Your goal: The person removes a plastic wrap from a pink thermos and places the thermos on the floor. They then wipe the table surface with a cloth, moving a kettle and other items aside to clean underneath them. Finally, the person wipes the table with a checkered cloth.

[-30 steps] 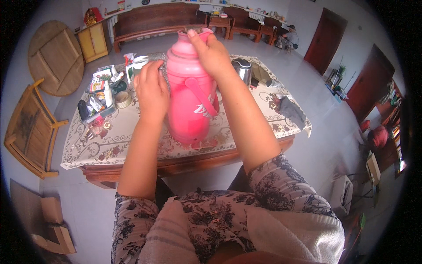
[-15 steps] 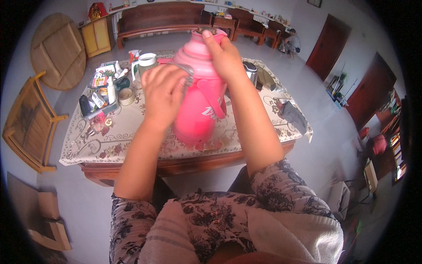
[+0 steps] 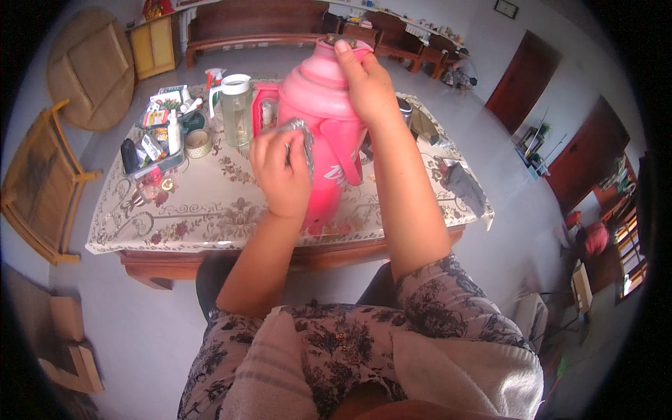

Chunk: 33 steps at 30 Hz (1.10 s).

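Observation:
A pink thermos flask [image 3: 318,94] stands near the front of the table, leaning slightly, with a brownish stopper [image 3: 341,40] at its mouth. My right hand [image 3: 372,89] is closed around its neck, thumb near the rim. In my left hand [image 3: 281,171], fingers curled, is a crumpled silvery-grey scrubbing cloth [image 3: 305,134], pressed to the flask's side below the shoulder. Part of the cloth is hidden by my fingers. Around the flask's front hangs its pink carrying handle [image 3: 341,148]; a second handle [image 3: 260,105] sticks out at its left.
The flask is on a table with a flowered tablecloth [image 3: 203,224]. At the left are a clear water jug [image 3: 236,115], a roll of tape [image 3: 198,144] and a tray of bottles and packets [image 3: 159,168]. A grey cloth [image 3: 463,185] lies at the right. Beyond is a wooden bench [image 3: 259,28].
My left hand has slid right and down along the flask's side with the scrubbing cloth. My right hand stays on the neck. The view has shifted slightly.

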### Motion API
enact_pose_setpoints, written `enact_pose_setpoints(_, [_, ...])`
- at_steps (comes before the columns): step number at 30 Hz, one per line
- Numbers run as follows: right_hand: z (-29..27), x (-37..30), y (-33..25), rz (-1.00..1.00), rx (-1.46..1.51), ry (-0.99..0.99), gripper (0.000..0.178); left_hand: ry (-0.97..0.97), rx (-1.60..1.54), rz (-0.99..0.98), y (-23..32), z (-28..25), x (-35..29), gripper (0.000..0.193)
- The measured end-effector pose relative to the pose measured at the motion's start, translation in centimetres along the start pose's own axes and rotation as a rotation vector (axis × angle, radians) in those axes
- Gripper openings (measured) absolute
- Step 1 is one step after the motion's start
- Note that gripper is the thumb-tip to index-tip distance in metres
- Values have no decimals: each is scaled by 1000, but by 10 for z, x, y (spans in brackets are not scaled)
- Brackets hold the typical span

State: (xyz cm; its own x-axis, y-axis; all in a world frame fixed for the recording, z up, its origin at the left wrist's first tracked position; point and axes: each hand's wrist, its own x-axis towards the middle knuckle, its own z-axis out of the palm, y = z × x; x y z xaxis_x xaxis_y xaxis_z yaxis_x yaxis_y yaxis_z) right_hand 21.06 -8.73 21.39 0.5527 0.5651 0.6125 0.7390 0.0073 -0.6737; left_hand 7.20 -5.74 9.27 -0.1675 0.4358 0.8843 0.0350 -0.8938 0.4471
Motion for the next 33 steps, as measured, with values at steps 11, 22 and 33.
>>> enact_pose_setpoints(11, [-1, 2, -1, 11, -9, 7, 82, -58, -181, -120, 2, 3, 1, 9])
enact_pose_setpoints(22, [0, 2, -3, -7, -54, 15, 85, -83, -404, -401, 6, 3, 6, 8])
enact_pose_setpoints(33, [3, 2, -1, -25, 16, -7, 89, 65, -267, -597, -40, 15, 11, 7])
